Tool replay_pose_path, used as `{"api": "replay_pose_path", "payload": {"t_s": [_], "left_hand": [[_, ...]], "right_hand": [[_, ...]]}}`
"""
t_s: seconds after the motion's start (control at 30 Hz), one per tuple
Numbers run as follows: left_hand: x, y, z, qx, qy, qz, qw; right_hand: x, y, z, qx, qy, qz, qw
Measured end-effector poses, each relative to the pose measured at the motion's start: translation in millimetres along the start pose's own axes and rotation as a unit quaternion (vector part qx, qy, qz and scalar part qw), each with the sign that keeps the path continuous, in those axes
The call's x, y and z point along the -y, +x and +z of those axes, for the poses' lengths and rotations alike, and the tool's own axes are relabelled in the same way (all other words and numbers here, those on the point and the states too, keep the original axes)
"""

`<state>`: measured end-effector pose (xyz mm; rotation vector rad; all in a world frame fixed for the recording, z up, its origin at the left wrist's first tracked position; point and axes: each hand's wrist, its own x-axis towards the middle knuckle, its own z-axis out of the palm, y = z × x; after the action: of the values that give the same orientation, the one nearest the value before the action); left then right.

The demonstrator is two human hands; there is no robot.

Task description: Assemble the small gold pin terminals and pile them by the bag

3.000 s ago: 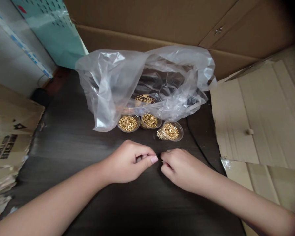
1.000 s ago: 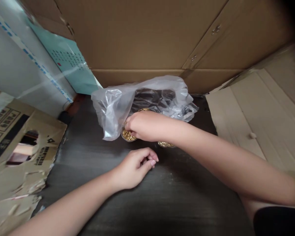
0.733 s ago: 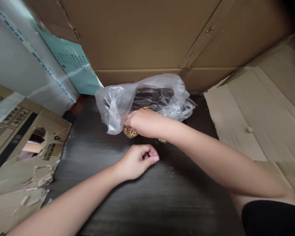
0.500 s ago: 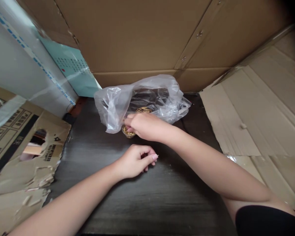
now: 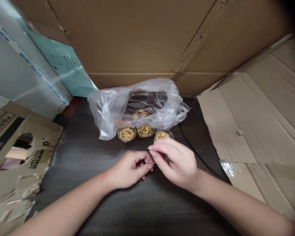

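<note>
"Work at close quarters, it seems. Which step is in hand?"

"Fine fingering of one small part, I'd judge. The left hand (image 5: 129, 169), just below centre, pinches a thin golden pin (image 5: 153, 163) between thumb and fingers, its tip poking out toward the right."

"And the right hand (image 5: 178, 162)?"

"Just beside it, half curled, thumb and forefinger drawn close together near the pin's tip. Whether anything sits between them I can't tell."

"What does the next move call for?"

"Steady aim, to my mind: the left pinch kept still, the right lined up with that tiny end. Something so slight could slip easily."

"What else is about?"

"Mid-frame, a row of clear cups: left cup (image 5: 127, 141), middle cup (image 5: 153, 132), right cup (image 5: 172, 133), the last partly behind the right hand. They hold short golden pieces (image 5: 144, 131). Longer golden pins (image 5: 141, 112) show just behind, at the mouth of the plastic bag (image 5: 108, 111)."

"Any brand to read?"

"None for certain. Far left, the cardboard box (image 5: 5, 180) carries bold black print, too blurred to spell out. Upper left, the teal sheet (image 5: 64, 68) has rows of tiny dark marks and a red spot, illegible."
</note>
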<state>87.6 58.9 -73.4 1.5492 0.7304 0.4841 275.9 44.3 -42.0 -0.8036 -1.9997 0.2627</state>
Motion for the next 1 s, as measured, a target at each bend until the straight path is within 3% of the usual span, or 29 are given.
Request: {"api": "replay_pose_path", "payload": {"t_s": [0.13, 0.23, 0.77, 1.0], "left_hand": [[-5, -1, -1.3, 0.003, 0.012, -0.004, 1.0], [-7, -2, -2.6, 0.009, 0.019, -0.01, 1.0], [-6, -1, -8.4, 0.022, -0.035, -0.043, 0.998], [-10, 3, -7.1, 0.027, 0.02, 0.012, 0.999]], "right_hand": [[0, -43, 0, -0.036, -0.005, 0.038, 0.999], [-6, -55, 5, -0.04, -0.005, 0.071, 0.997], [-14, -55, 4, 0.019, 0.115, 0.144, 0.983], [-13, -52, 3, 0.036, 0.104, 0.118, 0.987]]}}
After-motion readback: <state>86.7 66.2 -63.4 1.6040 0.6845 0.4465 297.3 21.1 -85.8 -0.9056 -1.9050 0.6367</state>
